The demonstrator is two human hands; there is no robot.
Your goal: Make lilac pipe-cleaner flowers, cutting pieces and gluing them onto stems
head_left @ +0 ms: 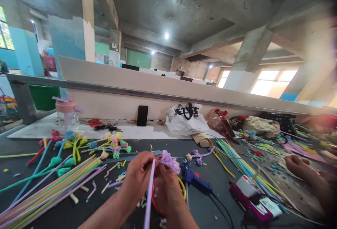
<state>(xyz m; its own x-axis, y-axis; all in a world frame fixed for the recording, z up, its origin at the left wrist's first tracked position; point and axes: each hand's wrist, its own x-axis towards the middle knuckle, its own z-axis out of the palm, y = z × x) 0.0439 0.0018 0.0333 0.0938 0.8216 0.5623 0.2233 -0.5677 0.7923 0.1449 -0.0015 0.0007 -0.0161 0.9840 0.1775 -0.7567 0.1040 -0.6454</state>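
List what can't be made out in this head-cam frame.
- Red ring: mostly hidden behind the left hand and right hand.
- Purple straw flower: how the fingers grip its stem is hidden by both hands.
- Co-worker's hand: arm cut off by the right edge, and blurred.
- Pink cup: contents too small to tell.

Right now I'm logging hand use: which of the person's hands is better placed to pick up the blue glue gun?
Probably the right hand. It sits beside the blue glue gun, which lies just to its right on the table. The left hand is farther away and grips the purple straw flower.
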